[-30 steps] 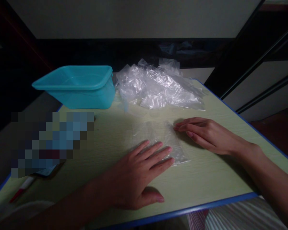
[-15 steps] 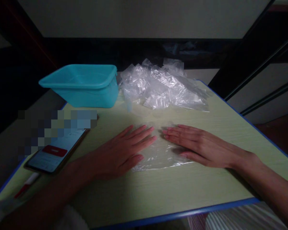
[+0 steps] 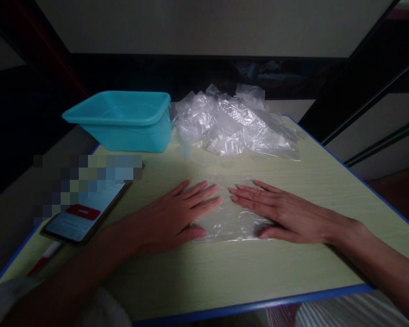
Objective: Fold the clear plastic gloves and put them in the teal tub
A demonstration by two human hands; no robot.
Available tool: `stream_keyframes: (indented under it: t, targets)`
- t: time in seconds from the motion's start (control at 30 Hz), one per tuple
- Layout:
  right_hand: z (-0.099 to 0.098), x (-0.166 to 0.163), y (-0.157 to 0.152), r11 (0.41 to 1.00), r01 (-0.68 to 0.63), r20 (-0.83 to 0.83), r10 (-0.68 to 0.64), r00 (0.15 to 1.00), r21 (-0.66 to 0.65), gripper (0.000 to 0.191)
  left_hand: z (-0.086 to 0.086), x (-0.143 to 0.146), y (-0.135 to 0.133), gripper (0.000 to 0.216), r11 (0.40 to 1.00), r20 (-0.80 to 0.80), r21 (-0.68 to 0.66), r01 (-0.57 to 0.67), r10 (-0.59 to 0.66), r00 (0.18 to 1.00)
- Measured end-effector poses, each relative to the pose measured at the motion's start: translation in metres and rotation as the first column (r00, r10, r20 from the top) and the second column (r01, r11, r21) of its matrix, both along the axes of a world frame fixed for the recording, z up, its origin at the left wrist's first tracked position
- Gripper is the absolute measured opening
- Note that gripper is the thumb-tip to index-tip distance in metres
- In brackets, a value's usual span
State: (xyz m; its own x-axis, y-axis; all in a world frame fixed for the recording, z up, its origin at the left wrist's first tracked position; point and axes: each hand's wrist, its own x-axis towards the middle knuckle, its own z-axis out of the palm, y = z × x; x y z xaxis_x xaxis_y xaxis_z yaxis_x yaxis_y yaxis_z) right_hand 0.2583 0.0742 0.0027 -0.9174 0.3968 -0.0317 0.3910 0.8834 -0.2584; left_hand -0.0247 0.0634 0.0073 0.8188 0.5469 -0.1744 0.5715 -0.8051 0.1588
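Note:
A clear plastic bag [image 3: 225, 225] lies flat on the pale, wood-patterned table [image 3: 245, 268], its near edge slightly wrinkled. My left hand [image 3: 180, 215] rests palm down on the bag's left side, fingers spread. Over its right side my right hand [image 3: 276, 209] is also laid flat, with the fingers stretched toward the left hand and the thumb apart. A narrow strip of the bag shows between the two sets of fingertips. Parts of the bag under both hands are hidden.
Behind the hands sits a heap of crumpled clear plastic bags [image 3: 238, 125]. A turquoise plastic basin [image 3: 132, 136] stands at the back left. On the left lie a phone [image 3: 68, 227], partly blurred out, and a red-and-white pen [image 3: 44, 259]. Blue edging [image 3: 259, 304] runs around the table.
My right hand's fingers have spread a little, and its thumb has shifted slightly nearer me. Both hands stay flat on the bag. The whole view has moved slightly.

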Motion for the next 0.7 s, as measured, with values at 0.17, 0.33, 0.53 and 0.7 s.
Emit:
stream_keyframes:
  t: [0.17,0.33,0.53,0.7]
  targets:
    - [-0.001,0.001,0.0,1.0,0.002,-0.013,-0.002,1.0,-0.003,0.07,0.0,-0.002,0.001,0.07,0.999,0.006,-0.037,-0.001,0.001,1.0]
    - [-0.001,0.001,0.0,1.0,-0.003,-0.015,0.003,1.0,-0.012,0.073,0.001,-0.004,0.004,0.089,0.999,0.004,-0.05,-0.018,0.019,1.0]
    - [0.0,0.002,0.001,1.0,-0.018,-0.044,0.017,0.999,-0.017,0.077,0.006,-0.014,0.006,0.077,0.997,0.009,0.035,-0.066,0.066,0.998]
    - [0.002,0.003,0.002,1.0,0.01,-0.076,-0.01,0.997,-0.002,0.078,0.0,-0.015,0.008,0.051,0.987,-0.01,0.121,-0.107,0.109,0.994]
